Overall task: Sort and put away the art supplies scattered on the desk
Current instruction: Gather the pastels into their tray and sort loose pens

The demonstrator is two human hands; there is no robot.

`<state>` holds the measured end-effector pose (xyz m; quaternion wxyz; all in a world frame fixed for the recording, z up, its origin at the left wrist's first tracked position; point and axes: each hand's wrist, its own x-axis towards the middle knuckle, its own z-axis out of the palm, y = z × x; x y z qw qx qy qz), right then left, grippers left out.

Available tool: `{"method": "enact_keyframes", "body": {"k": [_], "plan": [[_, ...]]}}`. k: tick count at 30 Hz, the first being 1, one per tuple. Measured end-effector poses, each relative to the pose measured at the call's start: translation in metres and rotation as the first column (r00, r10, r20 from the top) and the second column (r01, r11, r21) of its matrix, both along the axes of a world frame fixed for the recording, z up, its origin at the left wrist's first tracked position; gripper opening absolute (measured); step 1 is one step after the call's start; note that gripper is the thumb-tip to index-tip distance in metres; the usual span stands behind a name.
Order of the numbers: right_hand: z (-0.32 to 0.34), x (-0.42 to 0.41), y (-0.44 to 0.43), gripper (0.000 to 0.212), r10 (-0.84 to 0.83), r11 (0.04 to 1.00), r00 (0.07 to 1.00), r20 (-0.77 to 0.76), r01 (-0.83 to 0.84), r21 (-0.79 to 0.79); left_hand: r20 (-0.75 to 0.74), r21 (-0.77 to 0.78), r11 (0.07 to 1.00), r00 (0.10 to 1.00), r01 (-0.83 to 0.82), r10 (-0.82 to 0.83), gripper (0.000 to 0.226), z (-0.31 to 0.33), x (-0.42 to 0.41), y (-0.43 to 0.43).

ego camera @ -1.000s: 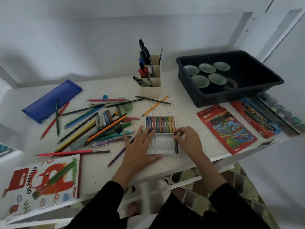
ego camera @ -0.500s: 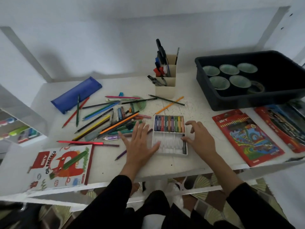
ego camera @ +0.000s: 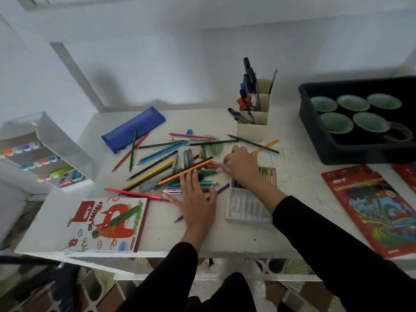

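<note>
Loose coloured pencils, pens and crayons (ego camera: pixel 157 167) lie in a heap at the middle of the white desk (ego camera: pixel 292 176). My left hand (ego camera: pixel 195 199) rests flat on the desk, its straight fingers lying over the heap's near edge and a purple pencil (ego camera: pixel 221 189). My right hand (ego camera: pixel 242 166) reaches across the white pastel tray (ego camera: pixel 247 208) and covers part of its row of pastels (ego camera: pixel 267 173). Thumb and fingers curl down onto a pink crayon (ego camera: pixel 215 164) at the heap's right side.
An oil pastels box (ego camera: pixel 108 224) lies at the front left, a blue pencil case (ego camera: pixel 132 129) behind the heap. A cream pen holder (ego camera: pixel 253 124) stands at the back. A black bin (ego camera: pixel 315 140) with green cups and a red pencil box (ego camera: pixel 378 208) sit right. A clear drawer unit (ego camera: pixel 45 154) stands left.
My right hand left the tray's right edge and crossed over it to the heap. My left hand slid a little left off the tray. The view swung left.
</note>
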<state>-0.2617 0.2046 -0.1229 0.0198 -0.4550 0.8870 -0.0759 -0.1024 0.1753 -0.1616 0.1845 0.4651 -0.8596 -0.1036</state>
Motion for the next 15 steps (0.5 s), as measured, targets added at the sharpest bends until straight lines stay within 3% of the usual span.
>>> {"method": "enact_keyframes", "body": {"k": [5,8,10,12,15], "plan": [[0.000,-0.003,-0.007,0.018,-0.013,1.000,1.000,-0.011,0.012,-0.022,0.034,0.009,1.000,0.999,0.004,-0.004,0.074,0.001,-0.001,-0.001],[0.009,-0.013,0.006,0.009,0.008,0.933,0.965,0.262,0.087,-0.349,0.048,0.005,1.000,0.999,0.007,-0.008,0.073,-0.001,-0.001,-0.001],[0.022,-0.012,0.022,0.005,0.086,0.834,0.869,0.488,0.205,-0.512,0.056,0.002,1.000,0.998,0.009,-0.009,0.072,-0.002,-0.001,-0.002],[0.032,-0.010,0.042,0.003,0.111,0.760,0.780,0.616,0.333,-0.558,0.069,-0.001,1.000,0.997,0.020,-0.020,0.071,-0.003,-0.001,-0.002],[0.031,-0.009,0.074,0.004,0.067,0.728,0.712,0.699,0.444,-0.523,0.082,-0.004,0.999,0.996,0.033,-0.033,0.071,-0.003,-0.001,-0.001]]}}
